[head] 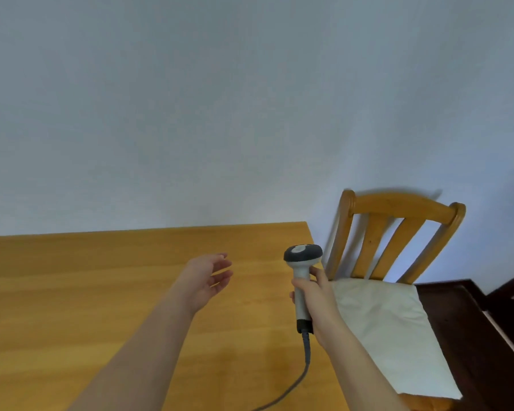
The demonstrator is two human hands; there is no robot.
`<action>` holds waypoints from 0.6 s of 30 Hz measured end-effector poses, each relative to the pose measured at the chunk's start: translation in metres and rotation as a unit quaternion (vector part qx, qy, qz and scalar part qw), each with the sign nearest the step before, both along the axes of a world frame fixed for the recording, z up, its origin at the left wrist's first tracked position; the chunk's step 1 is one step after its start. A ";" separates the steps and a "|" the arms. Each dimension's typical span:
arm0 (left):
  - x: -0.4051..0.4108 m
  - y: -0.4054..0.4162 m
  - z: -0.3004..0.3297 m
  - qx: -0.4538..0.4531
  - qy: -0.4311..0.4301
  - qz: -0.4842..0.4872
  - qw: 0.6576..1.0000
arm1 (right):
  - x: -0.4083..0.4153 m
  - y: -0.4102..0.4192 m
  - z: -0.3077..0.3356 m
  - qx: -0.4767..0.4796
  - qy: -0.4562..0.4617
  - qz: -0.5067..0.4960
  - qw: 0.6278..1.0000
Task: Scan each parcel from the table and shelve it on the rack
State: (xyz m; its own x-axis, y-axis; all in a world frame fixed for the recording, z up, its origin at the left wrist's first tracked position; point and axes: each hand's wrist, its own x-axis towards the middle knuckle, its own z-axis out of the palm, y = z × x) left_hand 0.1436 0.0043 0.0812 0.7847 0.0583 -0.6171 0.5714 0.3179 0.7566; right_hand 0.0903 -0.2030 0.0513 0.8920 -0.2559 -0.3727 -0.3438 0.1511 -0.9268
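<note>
Table (72, 292): wooden top, spanning left.
Left hand (205, 280): held above the table, fingers spread loosely, holding nothing.
Scanner (301, 280): upright, corded, near the table's right edge.
Right hand (316, 298): wrapped around the scanner's handle.
Chair (398, 226): right, with a white cushion (392, 327).

Grey-headed scanner (302, 271) (corded) stands upright above the wooden table (101, 292).

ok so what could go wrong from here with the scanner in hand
1. The barcode scanner, gripped by the right hand, trails a cable across the wooden table; it could snag the table edge or catch a parcel later.
2. No parcel or rack is in view, and the left hand hangs open over bare wood, so a reach may come up empty.
3. The wooden chair stands close beside the right arm and may get bumped.
</note>
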 end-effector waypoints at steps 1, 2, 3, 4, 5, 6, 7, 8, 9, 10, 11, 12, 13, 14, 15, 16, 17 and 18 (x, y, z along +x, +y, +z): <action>0.008 -0.002 -0.004 0.001 0.006 0.003 1.000 | 0.010 -0.002 -0.009 -0.015 0.005 0.009 1.000; 0.017 -0.004 -0.009 0.004 0.012 0.005 1.000 | 0.019 -0.003 -0.019 -0.036 0.007 0.017 0.999; 0.024 -0.005 -0.014 0.007 0.019 0.005 1.000 | 0.027 -0.004 -0.031 -0.062 0.008 0.023 0.998; 0.031 -0.006 -0.021 0.011 0.028 0.004 1.000 | 0.033 -0.005 -0.044 -0.091 0.011 0.027 0.995; 0.036 -0.008 -0.027 0.014 0.037 0.005 0.999 | 0.039 -0.006 -0.056 -0.124 0.014 0.030 0.992; 0.041 -0.009 -0.033 0.016 0.045 0.007 0.999 | 0.044 -0.006 -0.071 -0.156 0.019 0.032 0.987; 0.046 -0.010 -0.038 0.017 0.052 0.006 0.998 | 0.047 -0.006 -0.084 -0.184 0.029 0.032 0.982; 0.050 -0.010 -0.044 0.018 0.059 0.006 0.998 | 0.049 -0.006 -0.097 -0.208 0.042 0.033 0.977; 0.053 -0.011 -0.050 0.020 0.066 0.007 0.998 | 0.051 -0.006 -0.109 -0.230 0.053 0.036 0.971; 0.055 -0.010 -0.055 0.022 0.075 0.007 0.997 | 0.052 -0.006 -0.120 -0.247 0.063 0.040 0.966; 0.056 -0.010 -0.059 0.023 0.083 0.007 0.996 | 0.052 -0.007 -0.129 -0.263 0.071 0.045 0.961; 0.058 -0.009 -0.066 0.025 0.091 0.010 0.995 | 0.052 -0.007 -0.139 -0.274 0.079 0.049 0.957; 0.059 -0.008 -0.071 0.027 0.098 0.012 0.995 | 0.053 -0.007 -0.147 -0.284 0.087 0.052 0.953; 0.059 -0.006 -0.076 0.030 0.104 0.014 0.994 | 0.053 -0.007 -0.155 -0.290 0.094 0.054 0.951; 0.059 -0.005 -0.080 0.032 0.110 0.016 0.993 | 0.054 -0.006 -0.162 -0.294 0.101 0.053 0.949; 0.059 -0.003 -0.085 0.036 0.115 0.016 0.993 | 0.054 -0.005 -0.169 -0.296 0.106 0.052 0.948; 0.060 -0.001 -0.088 0.034 0.121 0.017 0.992 | 0.054 -0.004 -0.174 -0.300 0.111 0.053 0.946; 0.060 0.002 -0.093 0.033 0.128 0.020 0.991 | 0.053 -0.003 -0.180 -0.306 0.115 0.056 0.944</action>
State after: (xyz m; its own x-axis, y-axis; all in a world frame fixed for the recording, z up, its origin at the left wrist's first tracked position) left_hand 0.2035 0.0058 -0.0114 0.6000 0.1328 -0.7889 0.7350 0.2978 0.6092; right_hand 0.1438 -0.2056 -0.1284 0.8391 -0.3955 -0.3734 -0.5294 -0.4361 -0.7277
